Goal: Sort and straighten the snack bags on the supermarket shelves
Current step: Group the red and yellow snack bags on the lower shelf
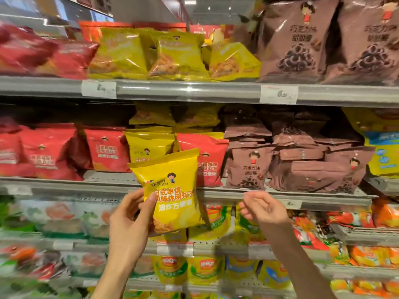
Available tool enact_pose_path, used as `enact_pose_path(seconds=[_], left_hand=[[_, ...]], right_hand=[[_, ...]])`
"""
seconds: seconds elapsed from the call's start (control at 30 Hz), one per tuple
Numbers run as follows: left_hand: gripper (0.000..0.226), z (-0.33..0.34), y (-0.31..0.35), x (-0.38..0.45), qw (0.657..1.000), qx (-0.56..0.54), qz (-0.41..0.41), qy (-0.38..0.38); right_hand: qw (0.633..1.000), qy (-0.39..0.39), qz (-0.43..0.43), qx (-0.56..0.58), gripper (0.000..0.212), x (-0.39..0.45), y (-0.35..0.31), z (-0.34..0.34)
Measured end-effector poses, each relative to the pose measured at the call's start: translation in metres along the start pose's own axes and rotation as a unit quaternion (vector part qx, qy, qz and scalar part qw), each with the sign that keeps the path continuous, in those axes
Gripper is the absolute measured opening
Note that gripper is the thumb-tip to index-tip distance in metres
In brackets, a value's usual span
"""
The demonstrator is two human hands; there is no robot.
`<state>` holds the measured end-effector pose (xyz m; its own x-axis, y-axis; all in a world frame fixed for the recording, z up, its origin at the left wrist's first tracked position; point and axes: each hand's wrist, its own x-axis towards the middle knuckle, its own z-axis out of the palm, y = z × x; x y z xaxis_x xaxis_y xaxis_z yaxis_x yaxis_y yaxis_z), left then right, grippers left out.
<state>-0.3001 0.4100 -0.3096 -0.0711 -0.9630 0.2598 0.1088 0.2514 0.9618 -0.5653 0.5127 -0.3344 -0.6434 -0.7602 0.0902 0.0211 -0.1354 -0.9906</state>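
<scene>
Left hand (127, 214) gripping yellow bag (172, 190), thumb across its front, held upright before the middle shelf (216, 196). Right hand (262, 209) just beside, fingers loosely curled, holding nothing. Red bags (108, 151) and brown bags (302, 167) behind.

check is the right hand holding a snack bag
No, the right hand is loosely curled and empty; only the left hand grips the yellow bag.
</scene>
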Motion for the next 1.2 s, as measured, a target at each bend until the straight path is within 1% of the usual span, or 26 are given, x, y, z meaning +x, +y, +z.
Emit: enact_pose_path(seconds=[0.07,0.17,0.27,0.3,0.43,0.5,0.57,0.6,0.7,0.87,0.97,1.07,1.2], left_hand=[[0.021,-0.001,0.000,0.010,1.000,0.004,0.004,0.013],[0.016,0.002,0.003,0.026,1.000,-0.004,0.011,0.014],[0.020,0.005,0.010,0.042,1.000,-0.006,-0.004,0.009],[0.019,0.005,0.010,0.048,1.000,-0.006,-0.006,0.011],[0.021,0.003,0.010,0.070,1.000,0.021,0.012,0.007],[0.022,0.001,0.008,0.081,1.000,0.023,0.008,0.004],[0.020,-0.001,0.006,0.091,0.999,0.027,0.023,0.001],[0.020,-0.002,0.004,0.096,0.999,0.031,0.030,-0.002],[0.023,-0.008,0.000,0.111,0.998,0.043,0.041,-0.031],[0.022,-0.017,-0.002,0.128,0.995,0.042,0.054,-0.066],[0.028,-0.024,-0.004,0.134,0.995,0.034,0.048,-0.081],[0.030,-0.030,-0.003,0.137,0.994,0.030,0.055,-0.085],[0.029,-0.031,-0.001,0.138,0.994,0.029,0.066,-0.086]], right_hand=[[1.000,-0.008,0.004,0.008,0.002,0.014,-0.004,0.009],[1.000,-0.014,-0.019,-0.002,0.007,0.036,-0.012,0.023],[0.994,-0.009,-0.069,-0.084,0.002,0.056,-0.022,0.036],[0.989,-0.006,-0.078,-0.125,0.005,0.061,-0.026,0.041],[0.968,-0.008,-0.078,-0.239,0.053,0.081,-0.028,0.061],[0.962,-0.020,-0.070,-0.263,0.071,0.085,-0.023,0.069],[0.965,-0.029,-0.060,-0.254,0.085,0.087,-0.021,0.076],[0.968,-0.032,-0.057,-0.244,0.084,0.088,-0.020,0.078],[0.971,-0.038,-0.052,-0.230,0.059,0.089,-0.018,0.087],[0.967,-0.015,-0.056,-0.247,0.056,0.088,-0.017,0.102],[0.975,-0.003,-0.053,-0.214,0.058,0.087,-0.015,0.105],[0.980,-0.007,-0.054,-0.190,0.051,0.082,-0.018,0.106],[0.984,0.010,-0.072,-0.164,0.044,0.079,-0.034,0.108]])
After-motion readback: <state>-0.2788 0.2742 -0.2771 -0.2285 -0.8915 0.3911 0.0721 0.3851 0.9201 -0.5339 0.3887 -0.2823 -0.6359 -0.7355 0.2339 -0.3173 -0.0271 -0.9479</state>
